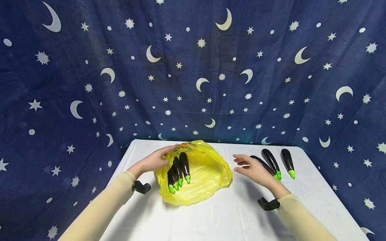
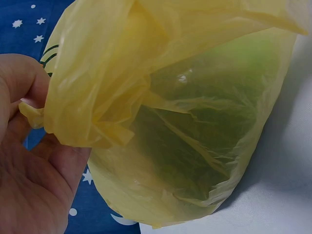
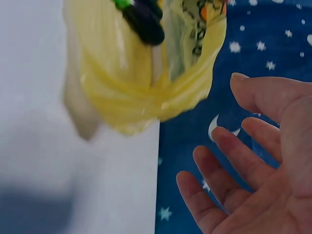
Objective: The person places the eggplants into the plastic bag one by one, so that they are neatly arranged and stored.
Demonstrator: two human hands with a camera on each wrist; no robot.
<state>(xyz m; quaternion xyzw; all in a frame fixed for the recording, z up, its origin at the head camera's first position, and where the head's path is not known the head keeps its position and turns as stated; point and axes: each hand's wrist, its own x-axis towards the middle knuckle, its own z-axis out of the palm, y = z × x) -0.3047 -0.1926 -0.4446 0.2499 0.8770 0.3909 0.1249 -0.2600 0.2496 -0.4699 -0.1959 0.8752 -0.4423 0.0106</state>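
A yellow plastic bag (image 1: 208, 177) lies with its mouth toward me in the head view. Inside it, on the left side, several dark eggplants (image 1: 184, 163) with green stem ends lie side by side. My left hand (image 1: 154, 161) grips the bag's left rim; in the left wrist view, a bit of the yellow plastic (image 2: 32, 115) sticks out between thumb and fingers. To the right of the bag, my right hand (image 1: 254, 170) hovers with its fingers spread and nothing in them, as the right wrist view also shows in the fingers (image 3: 243, 161).
Three more eggplants lie on the right of the white table: one (image 1: 270, 159) in the middle, one (image 1: 287, 159) farther right, and one (image 1: 261, 162) partly hidden behind my right hand. A dark blue curtain (image 1: 193, 90) with moons and stars hangs behind the table (image 1: 211, 224).
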